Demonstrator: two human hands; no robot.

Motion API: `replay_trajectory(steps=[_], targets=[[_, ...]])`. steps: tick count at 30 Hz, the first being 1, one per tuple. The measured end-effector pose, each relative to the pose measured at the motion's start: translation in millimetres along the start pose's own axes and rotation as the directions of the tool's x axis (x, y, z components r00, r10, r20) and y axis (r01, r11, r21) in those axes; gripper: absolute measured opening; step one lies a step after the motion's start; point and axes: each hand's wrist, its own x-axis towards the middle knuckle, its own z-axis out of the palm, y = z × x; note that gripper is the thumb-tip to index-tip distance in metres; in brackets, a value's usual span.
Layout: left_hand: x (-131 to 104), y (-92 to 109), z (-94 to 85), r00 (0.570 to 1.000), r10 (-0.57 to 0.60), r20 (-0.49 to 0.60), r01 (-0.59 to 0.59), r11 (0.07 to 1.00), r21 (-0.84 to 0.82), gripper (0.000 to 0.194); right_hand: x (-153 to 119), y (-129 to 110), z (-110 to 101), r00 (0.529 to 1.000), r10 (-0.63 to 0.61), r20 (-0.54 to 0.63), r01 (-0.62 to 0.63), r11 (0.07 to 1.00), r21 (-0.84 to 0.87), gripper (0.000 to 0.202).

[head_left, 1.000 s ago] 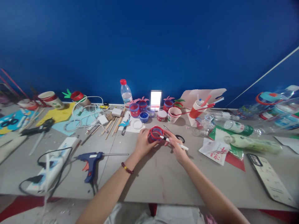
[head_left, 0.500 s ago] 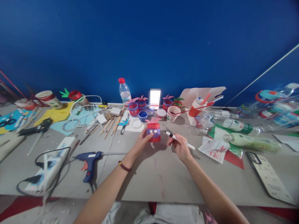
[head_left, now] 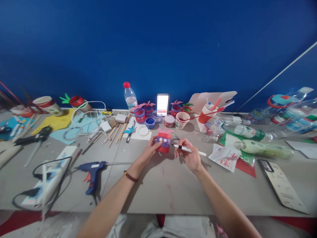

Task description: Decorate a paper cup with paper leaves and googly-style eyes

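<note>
My left hand (head_left: 150, 148) grips a small red and purple cup (head_left: 166, 147) by its left side, thumb on its front. Two white dots sit on the cup's purple band, and pink leaf shapes stick up from its top. Just to the right, my right hand (head_left: 189, 154) is closed around a black and white marker (head_left: 184, 149). The marker's dark tip points left at the cup, a small distance from its side. A thin dark tool (head_left: 175, 136) lies on the table behind the marker.
Behind stand similar decorated cups (head_left: 140, 115), paint jars (head_left: 150, 122), a paper cup (head_left: 182, 120) and a red-capped bottle (head_left: 130, 96). A blue glue gun (head_left: 92, 175) and power strip (head_left: 53, 178) lie left. Plastic bottles (head_left: 255, 133) and a phone (head_left: 282, 186) lie right.
The marker has tilted to point more level at the cup, its tip now lower. My right hand's fingers have shifted around it. The view has moved slightly.
</note>
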Motion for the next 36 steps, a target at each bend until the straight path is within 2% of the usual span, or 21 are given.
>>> replay_trajectory(steps=[5, 10, 15, 26, 36], targets=[[2, 1, -1.4, 1.0, -0.003, -0.008, 0.002, 0.999, -0.034, 0.044, 0, 4, -1, 0.999, -0.005, -0.043, 0.006, 1.0, 0.015, 0.022], [-2, 8, 1.7, 0.999, -0.04, 0.028, 0.041, 0.999, -0.01, 0.045, -1, 4, -4, 0.993, -0.003, -0.118, -0.009, 0.994, -0.109, 0.024], [-4, 9, 2.2, 0.997, -0.056, 0.05, 0.053, 0.998, 0.043, 0.048, 2, 3, -5, 0.981, -0.073, -0.182, 0.042, 0.985, -0.167, 0.023], [-2, 4, 1.0, 0.999, -0.022, 0.043, 0.02, 0.998, 0.052, 0.045, 2, 3, -10, 0.99, -0.058, -0.126, 0.035, 0.984, -0.177, 0.016], [-3, 8, 3.0, 0.999, -0.023, 0.039, 0.021, 0.998, 0.055, 0.041, 3, 3, -14, 0.997, -0.051, -0.054, 0.038, 0.974, -0.223, 0.014]])
